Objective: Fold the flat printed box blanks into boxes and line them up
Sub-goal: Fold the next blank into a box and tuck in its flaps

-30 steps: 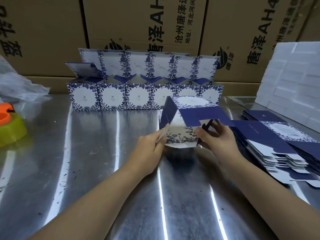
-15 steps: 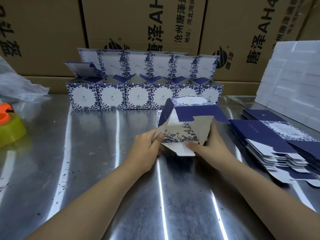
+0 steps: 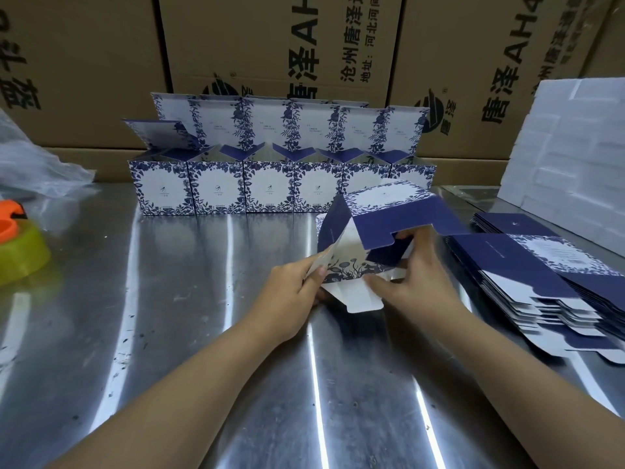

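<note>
A half-formed blue-and-white floral box [image 3: 368, 228] lies on its side at the middle of the steel table, its open bottom flaps facing me. My left hand [image 3: 291, 292] pinches the left white flap between thumb and fingers. My right hand [image 3: 412, 275] grips the right side, fingers curled into the opening under the dark blue flap, thumb on the lower white flap. A row of several folded boxes [image 3: 280, 187] with lids standing open lines the back. A fanned stack of flat blanks [image 3: 541, 275] lies at the right.
The steel table [image 3: 203, 333] carries a yellow-green tape roll with an orange dispenser [image 3: 17, 245] at the left edge. Clear plastic wrap [image 3: 37, 164] lies at far left. White foam blocks [image 3: 575, 147] stand at the right. Large brown cartons [image 3: 270, 45] wall the back.
The dark blue flap has swung up and open again. My right hand moved from under the box up into its opening. The left hand still holds the left flap.
</note>
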